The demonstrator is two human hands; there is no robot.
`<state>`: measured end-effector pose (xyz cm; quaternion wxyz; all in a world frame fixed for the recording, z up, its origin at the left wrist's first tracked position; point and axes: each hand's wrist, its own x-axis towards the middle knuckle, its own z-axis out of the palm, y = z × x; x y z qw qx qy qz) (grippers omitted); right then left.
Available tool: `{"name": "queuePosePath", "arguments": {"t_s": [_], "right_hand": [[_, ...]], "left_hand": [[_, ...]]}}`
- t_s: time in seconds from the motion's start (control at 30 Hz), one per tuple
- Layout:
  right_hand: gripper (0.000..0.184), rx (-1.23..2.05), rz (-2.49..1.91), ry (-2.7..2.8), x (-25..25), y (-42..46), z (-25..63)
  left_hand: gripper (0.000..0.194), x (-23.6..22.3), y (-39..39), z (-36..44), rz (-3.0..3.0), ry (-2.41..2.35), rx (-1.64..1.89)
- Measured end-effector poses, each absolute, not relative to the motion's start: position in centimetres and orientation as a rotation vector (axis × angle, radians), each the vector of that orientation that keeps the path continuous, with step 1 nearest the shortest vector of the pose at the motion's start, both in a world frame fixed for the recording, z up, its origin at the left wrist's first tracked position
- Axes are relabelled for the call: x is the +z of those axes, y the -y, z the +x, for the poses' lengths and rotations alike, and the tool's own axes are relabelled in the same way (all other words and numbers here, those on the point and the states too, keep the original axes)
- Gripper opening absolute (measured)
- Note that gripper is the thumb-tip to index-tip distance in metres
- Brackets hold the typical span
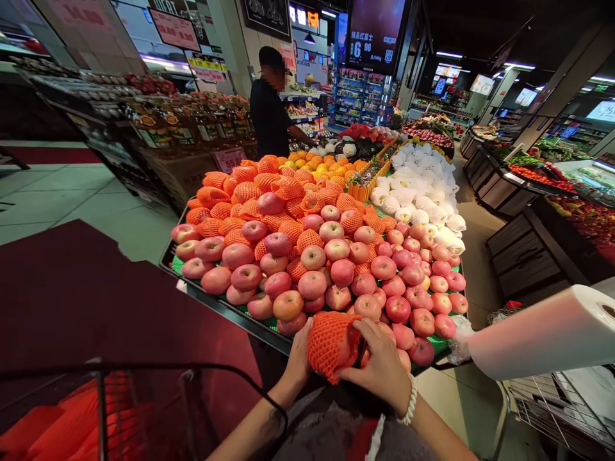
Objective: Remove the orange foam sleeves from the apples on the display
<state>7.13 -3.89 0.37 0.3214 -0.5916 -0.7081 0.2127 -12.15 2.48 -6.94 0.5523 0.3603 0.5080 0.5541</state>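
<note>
Between my two hands, at the front edge of the display, is an apple in an orange foam net point(331, 346). My left hand point(298, 355) is closed round its left side, with the fingers mostly hidden behind the net. My right hand point(382, 368) grips the net's right side, thumb below and fingers on top near its open end. Just beyond my hands lie bare pink-red apples point(312, 285) in rows. Behind them are more apples in orange foam nets point(247, 191).
White-netted fruit point(423, 202) and oranges point(307, 173) fill the far part of the stand. A plastic bag roll point(542, 333) juts in at the right. A wire basket point(103, 410) with orange nets is at lower left. Another person point(269, 105) stands beyond the display.
</note>
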Motion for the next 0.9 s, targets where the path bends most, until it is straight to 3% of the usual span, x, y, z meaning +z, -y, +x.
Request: {"name": "queuePosePath", "arguments": {"t_s": [0.17,0.27,0.37,0.47,0.53,0.73,0.9], "right_hand": [[0.102,0.55,-1.461,1.982,-0.8,3.2,6.8],[0.081,0.446,-1.35,1.989,-1.3,2.8,6.6],[0.072,0.331,-1.25,1.877,-1.3,3.5,6.3],[0.031,0.315,-1.17,1.651,-0.8,4.6,6.0],[0.019,0.399,-1.149,1.599,-0.5,4.7,5.5],[0.052,0.484,-1.162,1.601,-1.2,1.4,4.0],[0.031,0.259,-1.176,1.799,-0.5,0.7,4.0]], "left_hand": [[0.061,-5.1,-2.2,-11.8,1.009,-1.252,1.304],[0.068,-4.1,-2.2,-12.5,1.188,-1.256,1.256],[0.062,-4.3,-2.3,-13.6,1.318,-1.263,1.134],[0.059,-6.0,-2.2,-13.8,1.297,-1.318,1.071],[0.057,-7.6,-1.8,-12.9,1.203,-1.354,1.094],[0.059,-10.0,-1.6,-7.8,0.671,-1.1,1.224],[0.037,-8.0,-4.3,-8.0,0.639,-0.994,1.277]]}}
